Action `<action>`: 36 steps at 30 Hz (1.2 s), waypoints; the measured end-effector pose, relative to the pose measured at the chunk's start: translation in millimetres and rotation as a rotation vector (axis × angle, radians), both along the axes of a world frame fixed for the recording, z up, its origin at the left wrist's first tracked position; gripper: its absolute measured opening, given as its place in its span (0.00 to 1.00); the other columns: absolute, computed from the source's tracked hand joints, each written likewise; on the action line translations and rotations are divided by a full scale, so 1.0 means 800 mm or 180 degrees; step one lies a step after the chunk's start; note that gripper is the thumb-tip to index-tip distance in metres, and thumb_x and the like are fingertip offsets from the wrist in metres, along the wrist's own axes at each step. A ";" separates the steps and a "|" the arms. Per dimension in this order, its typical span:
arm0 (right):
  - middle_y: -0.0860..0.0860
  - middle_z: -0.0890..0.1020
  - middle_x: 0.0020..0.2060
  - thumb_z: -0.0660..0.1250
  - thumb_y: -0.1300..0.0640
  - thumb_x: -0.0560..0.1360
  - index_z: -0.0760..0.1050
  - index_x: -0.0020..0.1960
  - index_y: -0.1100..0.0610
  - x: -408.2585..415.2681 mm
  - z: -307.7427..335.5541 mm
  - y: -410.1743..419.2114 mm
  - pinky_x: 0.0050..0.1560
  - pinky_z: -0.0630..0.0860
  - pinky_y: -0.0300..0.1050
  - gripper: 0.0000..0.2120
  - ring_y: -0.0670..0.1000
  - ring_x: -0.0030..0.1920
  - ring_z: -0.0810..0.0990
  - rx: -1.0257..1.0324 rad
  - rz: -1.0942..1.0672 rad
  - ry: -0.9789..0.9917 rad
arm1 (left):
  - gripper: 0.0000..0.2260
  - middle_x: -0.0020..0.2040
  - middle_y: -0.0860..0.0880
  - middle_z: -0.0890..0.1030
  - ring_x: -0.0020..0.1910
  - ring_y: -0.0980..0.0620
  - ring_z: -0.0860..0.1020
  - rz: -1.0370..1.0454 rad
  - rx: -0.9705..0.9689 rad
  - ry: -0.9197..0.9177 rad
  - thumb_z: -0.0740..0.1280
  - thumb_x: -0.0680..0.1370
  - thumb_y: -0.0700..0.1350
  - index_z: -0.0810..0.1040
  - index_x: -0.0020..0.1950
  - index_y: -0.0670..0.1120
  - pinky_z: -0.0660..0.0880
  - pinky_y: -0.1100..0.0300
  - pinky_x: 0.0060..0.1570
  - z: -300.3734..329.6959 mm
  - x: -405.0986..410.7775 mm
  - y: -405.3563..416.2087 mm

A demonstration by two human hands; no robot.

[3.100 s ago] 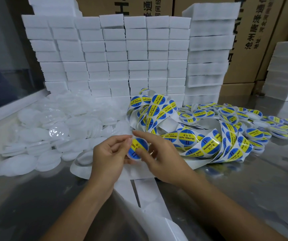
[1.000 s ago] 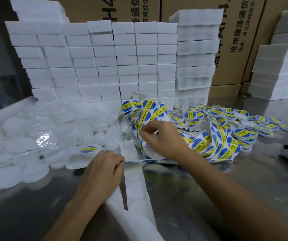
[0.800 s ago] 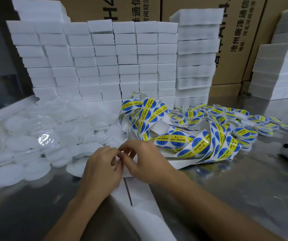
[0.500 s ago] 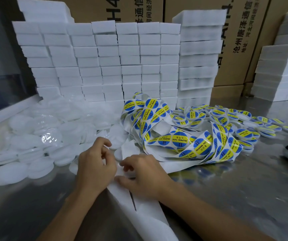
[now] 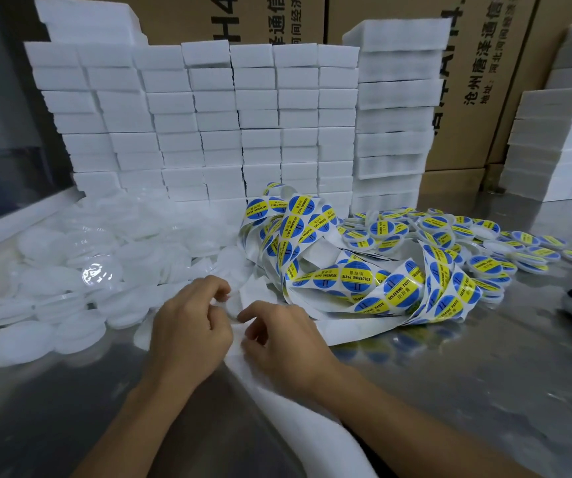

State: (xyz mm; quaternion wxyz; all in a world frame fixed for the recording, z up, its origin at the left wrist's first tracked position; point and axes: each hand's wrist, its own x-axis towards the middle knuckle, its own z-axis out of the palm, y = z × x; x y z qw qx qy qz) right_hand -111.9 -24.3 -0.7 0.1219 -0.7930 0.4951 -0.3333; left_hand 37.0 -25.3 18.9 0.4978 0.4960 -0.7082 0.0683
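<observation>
White plastic lid (image 5: 226,303) sits btwn my two hands, just past the knuckles: left hand (image 5: 188,329) has its fingers curled round the lid's left edge, right hand (image 5: 284,339) is half curled w/ thumb & forefinger drawn close at the lid's right side, tho I can't tell if they've got anything pinched. Next label has to come off the sticker strip (image 5: 357,281), which lies to the right & a bit beyond, its nearest run stretching left-to-right over the table (image 5: 484,391) from just by my right fingertips. So I reckon the right hand is the nearer one to go for it while the left holds the lid
</observation>
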 end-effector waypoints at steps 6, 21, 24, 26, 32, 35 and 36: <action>0.48 0.83 0.42 0.66 0.63 0.74 0.82 0.49 0.55 -0.025 0.014 -0.019 0.46 0.74 0.39 0.08 0.46 0.42 0.79 -0.0672 -0.0369 -0.0873 | 0.14 0.46 0.48 0.83 0.46 0.42 0.80 0.0478 0.0019 -0.0120 0.61 0.70 0.46 0.81 0.50 0.45 0.73 0.46 0.50 0.006 0.021 -0.005; 0.50 0.86 0.48 0.64 0.63 0.68 0.66 0.31 0.55 -0.037 0.027 -0.014 0.53 0.76 0.40 0.11 0.46 0.52 0.83 0.0099 0.0352 -0.2240 | 0.19 0.39 0.49 0.68 0.32 0.53 0.67 0.0758 0.0236 0.1840 0.73 0.66 0.34 0.63 0.35 0.49 0.64 0.66 0.31 -0.002 0.018 -0.017; 0.63 0.82 0.50 0.66 0.52 0.73 0.73 0.42 0.68 -0.032 0.033 -0.011 0.52 0.73 0.47 0.16 0.60 0.54 0.80 0.0382 0.0535 -0.2521 | 0.21 0.38 0.46 0.70 0.34 0.53 0.67 0.0409 0.0096 0.1409 0.69 0.63 0.24 0.64 0.35 0.47 0.65 0.70 0.32 -0.006 0.020 -0.015; 0.60 0.82 0.53 0.64 0.47 0.74 0.77 0.53 0.65 -0.032 0.036 -0.010 0.55 0.74 0.44 0.20 0.56 0.56 0.79 0.0539 0.0616 -0.2503 | 0.20 0.38 0.45 0.70 0.35 0.55 0.69 0.0156 -0.0084 0.1100 0.67 0.59 0.20 0.66 0.35 0.43 0.67 0.66 0.31 -0.006 0.017 -0.013; 0.47 0.84 0.39 0.72 0.62 0.75 0.76 0.60 0.54 -0.030 0.030 -0.009 0.51 0.78 0.42 0.14 0.48 0.44 0.82 0.1496 0.1222 -0.2347 | 0.22 0.41 0.47 0.72 0.41 0.47 0.74 -0.0042 -0.0176 0.0316 0.73 0.57 0.22 0.68 0.37 0.44 0.74 0.45 0.30 -0.013 0.012 -0.015; 0.51 0.85 0.40 0.74 0.65 0.73 0.80 0.46 0.52 -0.027 0.031 -0.008 0.48 0.80 0.43 0.09 0.49 0.41 0.83 0.1352 0.1052 -0.2516 | 0.21 0.43 0.50 0.72 0.43 0.45 0.73 0.0270 -0.0021 0.0425 0.74 0.60 0.27 0.69 0.38 0.48 0.74 0.46 0.35 -0.014 0.010 -0.015; 0.50 0.86 0.40 0.75 0.64 0.72 0.81 0.42 0.51 -0.028 0.030 -0.010 0.48 0.80 0.42 0.09 0.48 0.41 0.83 0.1188 0.0868 -0.2588 | 0.19 0.44 0.50 0.71 0.44 0.45 0.73 0.0387 -0.0036 0.0501 0.75 0.62 0.30 0.69 0.39 0.48 0.73 0.48 0.38 -0.013 0.009 -0.016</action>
